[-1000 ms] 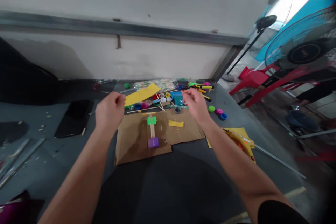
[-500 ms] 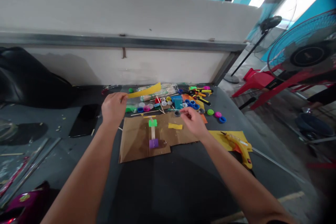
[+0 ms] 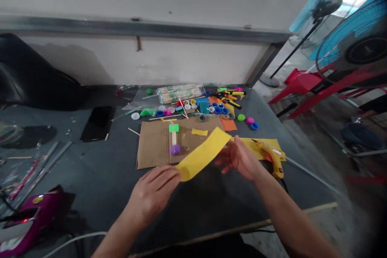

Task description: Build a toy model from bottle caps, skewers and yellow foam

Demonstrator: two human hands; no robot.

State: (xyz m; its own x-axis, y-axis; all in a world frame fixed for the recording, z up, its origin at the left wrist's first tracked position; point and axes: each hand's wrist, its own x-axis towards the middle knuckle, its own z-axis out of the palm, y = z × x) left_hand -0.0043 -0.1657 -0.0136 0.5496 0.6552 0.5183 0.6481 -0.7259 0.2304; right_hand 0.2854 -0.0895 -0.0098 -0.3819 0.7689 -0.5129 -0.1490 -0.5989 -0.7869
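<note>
A strip of yellow paper or felt [image 3: 204, 155] is pinched at its near end by my left hand [image 3: 155, 191], above the front of the table. My right hand [image 3: 242, 159] is by the strip's far end, fingers spread; whether its thumb touches the strip cannot be seen clearly. Beyond lies brown cardboard [image 3: 154, 143] bearing a small stick piece with a green block [image 3: 173, 128] at one end and a purple block [image 3: 174, 150] at the other. A short yellow strip [image 3: 199, 132] and a dark grey cap [image 3: 202, 118] rest on the cardboard too.
A yellow glue gun [image 3: 273, 159] lies on a yellow sheet at right. Several bottle caps [image 3: 217, 110], bundled sticks [image 3: 180, 93] and pliers [image 3: 226, 98] are at the back. At left are a black phone [image 3: 98, 124] and a purple device [image 3: 33, 221]. A fan [image 3: 363, 52] stands at right.
My left hand has brought the yellow strip nearer and to the right. My right hand has left the dark grey cap on the cardboard and come back to the strip. The view has tilted down.
</note>
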